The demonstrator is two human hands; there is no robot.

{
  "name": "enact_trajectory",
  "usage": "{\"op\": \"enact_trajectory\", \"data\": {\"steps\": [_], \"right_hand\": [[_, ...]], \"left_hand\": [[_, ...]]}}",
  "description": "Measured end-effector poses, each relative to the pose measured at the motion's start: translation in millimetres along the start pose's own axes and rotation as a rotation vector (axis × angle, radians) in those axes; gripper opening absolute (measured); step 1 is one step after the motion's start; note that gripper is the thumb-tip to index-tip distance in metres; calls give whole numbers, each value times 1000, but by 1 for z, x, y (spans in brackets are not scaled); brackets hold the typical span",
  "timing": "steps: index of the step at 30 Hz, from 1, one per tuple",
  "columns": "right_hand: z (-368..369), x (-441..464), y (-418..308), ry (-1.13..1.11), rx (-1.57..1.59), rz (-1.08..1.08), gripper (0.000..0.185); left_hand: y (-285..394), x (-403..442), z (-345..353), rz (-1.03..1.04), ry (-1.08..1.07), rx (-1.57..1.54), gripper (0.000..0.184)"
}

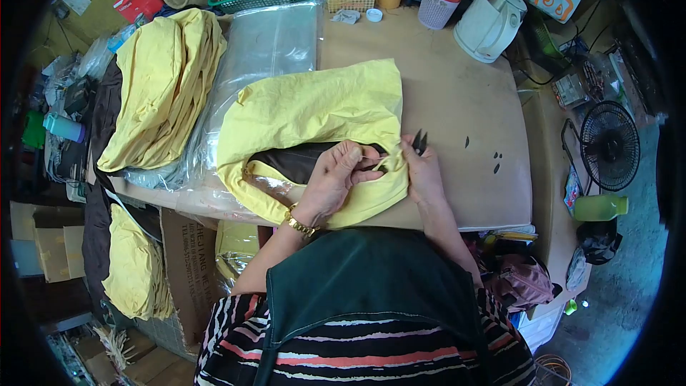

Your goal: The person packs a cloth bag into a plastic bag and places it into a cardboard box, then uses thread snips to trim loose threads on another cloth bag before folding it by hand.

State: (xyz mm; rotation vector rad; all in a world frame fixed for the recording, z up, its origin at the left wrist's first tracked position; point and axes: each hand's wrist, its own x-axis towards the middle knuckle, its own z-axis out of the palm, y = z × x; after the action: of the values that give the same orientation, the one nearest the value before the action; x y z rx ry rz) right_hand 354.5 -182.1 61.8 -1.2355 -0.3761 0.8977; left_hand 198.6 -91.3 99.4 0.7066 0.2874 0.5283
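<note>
A yellow cloth piece (314, 111) with a dark brown lining (289, 162) lies on the table in front of me, its opening facing up. My left hand (334, 177), wearing a gold watch (299, 223) on the wrist, is pinched at the opening's right end. A thin pale thread (371, 158) seems to run from its fingertips toward the cloth edge. My right hand (423, 173) is closed round small thread snips (419, 143), dark blades pointing away from me, and also grips the cloth's right edge. The fingertips partly hide the seam.
More yellow cloth pieces (161, 86) are heaped at left, beside clear plastic bags (275, 39). A white kettle (491, 23), a purple cup (434, 7) and a basket (350, 1) stand along the back. At right are a black fan (609, 146) and a green bottle (600, 207).
</note>
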Motion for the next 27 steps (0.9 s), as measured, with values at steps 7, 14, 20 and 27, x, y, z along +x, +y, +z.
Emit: {"op": "enact_trajectory", "data": {"steps": [7, 14, 20, 27], "right_hand": [[-15, 4, -5, 30, 171, 34, 11], [-14, -5, -17, 7, -85, -83, 12], [-5, -14, -28, 0, -379, -329, 17], [10, -22, -32, 87, -546, -392, 16]], "left_hand": [[18, 2, -18, -115, -599, -538, 22], [1, 13, 3, 39, 94, 739, 25], [-18, 16, 7, 7, 159, 514, 29], [-31, 10, 17, 206, 202, 463, 14]]}}
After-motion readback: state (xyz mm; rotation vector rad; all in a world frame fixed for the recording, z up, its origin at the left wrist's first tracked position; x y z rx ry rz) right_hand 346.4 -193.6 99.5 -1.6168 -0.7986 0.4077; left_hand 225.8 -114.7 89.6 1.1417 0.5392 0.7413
